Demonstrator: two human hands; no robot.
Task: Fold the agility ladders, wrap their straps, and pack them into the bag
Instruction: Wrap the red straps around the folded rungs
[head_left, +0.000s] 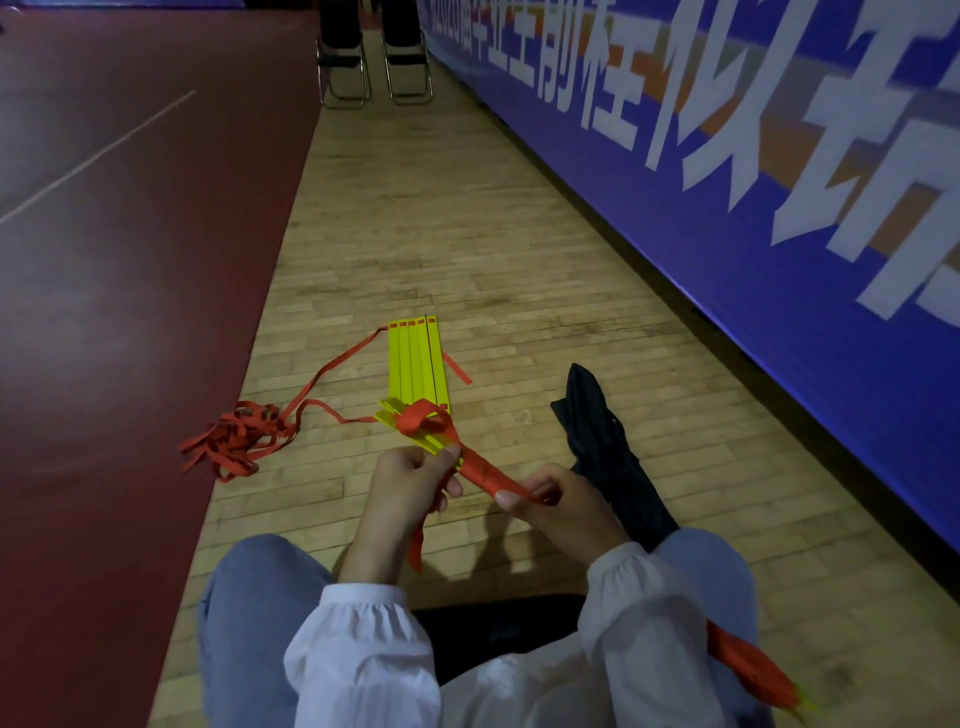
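My left hand (410, 480) grips a bundle of folded yellow ladder rungs (388, 417) with red strap (480, 470) wound round it. My right hand (563, 499) pinches the red strap where it comes off the bundle. A loose strap end hangs below my left hand. A second ladder (418, 364) lies on the wooden floor beyond, its yellow rungs side by side, and its red straps trail left into a tangled pile (236, 441). The black bag (608, 452) lies crumpled on the floor to the right of my hands.
Another wrapped red-and-yellow bundle (753, 667) lies by my right leg. A blue banner wall (727, 182) runs along the right. A dark red mat (104, 260) covers the floor on the left. Two folding chairs (374, 62) stand far ahead.
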